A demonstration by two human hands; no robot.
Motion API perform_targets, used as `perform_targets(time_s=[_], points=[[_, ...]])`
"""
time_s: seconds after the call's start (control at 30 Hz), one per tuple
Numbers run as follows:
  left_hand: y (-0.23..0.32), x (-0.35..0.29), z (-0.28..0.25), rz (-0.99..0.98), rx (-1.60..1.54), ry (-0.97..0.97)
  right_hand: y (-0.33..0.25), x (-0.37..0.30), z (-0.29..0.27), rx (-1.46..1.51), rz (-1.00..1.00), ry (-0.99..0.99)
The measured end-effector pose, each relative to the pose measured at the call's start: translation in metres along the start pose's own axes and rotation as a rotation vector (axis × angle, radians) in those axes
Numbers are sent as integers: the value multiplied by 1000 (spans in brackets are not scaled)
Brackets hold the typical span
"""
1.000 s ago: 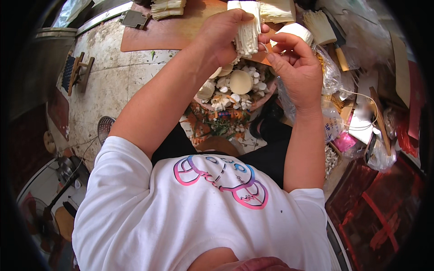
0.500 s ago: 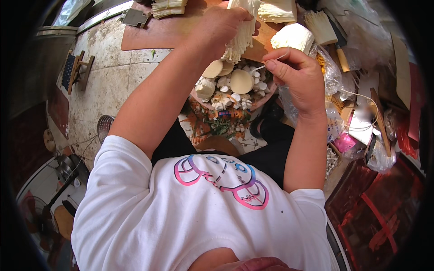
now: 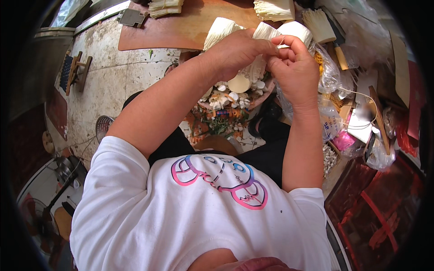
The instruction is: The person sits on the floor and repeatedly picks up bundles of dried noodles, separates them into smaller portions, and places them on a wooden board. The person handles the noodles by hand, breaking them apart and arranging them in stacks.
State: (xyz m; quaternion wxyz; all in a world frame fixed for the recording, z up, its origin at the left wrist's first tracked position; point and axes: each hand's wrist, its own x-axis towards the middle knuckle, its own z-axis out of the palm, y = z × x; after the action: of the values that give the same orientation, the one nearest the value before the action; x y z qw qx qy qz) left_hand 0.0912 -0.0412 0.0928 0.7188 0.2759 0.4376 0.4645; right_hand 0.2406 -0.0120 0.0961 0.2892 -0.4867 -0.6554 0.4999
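Note:
My left hand is closed round a bunch of enoki mushrooms; its stems show above and below my fingers. Close against the left thumb, my right hand is pinched shut. What lies between its fingertips is mostly hidden. Both hands are over a pink-rimmed basin holding white mushroom scraps and a round cut enoki base. Just beyond my left hand, another enoki bunch lies on the brown board.
More enoki bunches lie along the board. A knife with a wooden handle and plastic bags are at the right. Orange and green scraps lie below the basin. A small stool stands at the far left.
My left hand has come nearer and right, over the basin. My right hand, which held a thin white strand apart from it, now meets it. An enoki bunch shows on the board beyond.

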Motion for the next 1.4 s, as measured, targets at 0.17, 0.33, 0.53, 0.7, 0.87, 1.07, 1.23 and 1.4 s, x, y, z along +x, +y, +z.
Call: perform_targets(time_s=[0.17, 0.33, 0.53, 0.7, 0.87, 1.07, 1.23, 1.4], points=[[-12, 8, -10, 24, 125, -2, -4, -2, 0, -81, -39, -48], [-11, 8, -12, 25, 223, 29, -10, -3, -7, -4, -36, -15], [0, -3, -5, 50, 262, -24, -4, 7, -26, 357, 55, 20], [-2, -2, -8, 85, 456, -152, -8, 2, -18, 381, 163, -94], [-5, -6, -7, 287, 671, -43, -7, 3, -19, 436, 164, -69], [-11, -10, -3, 514, 975, 86, -4, 4, -12, 530, 181, -57], [-14, -7, 1, 472, 1132, 163, 4, 6, -8, 672, 214, -70], [-18, -6, 3, 463, 1245, 222, 4, 5, 1, 690, 219, -53]])
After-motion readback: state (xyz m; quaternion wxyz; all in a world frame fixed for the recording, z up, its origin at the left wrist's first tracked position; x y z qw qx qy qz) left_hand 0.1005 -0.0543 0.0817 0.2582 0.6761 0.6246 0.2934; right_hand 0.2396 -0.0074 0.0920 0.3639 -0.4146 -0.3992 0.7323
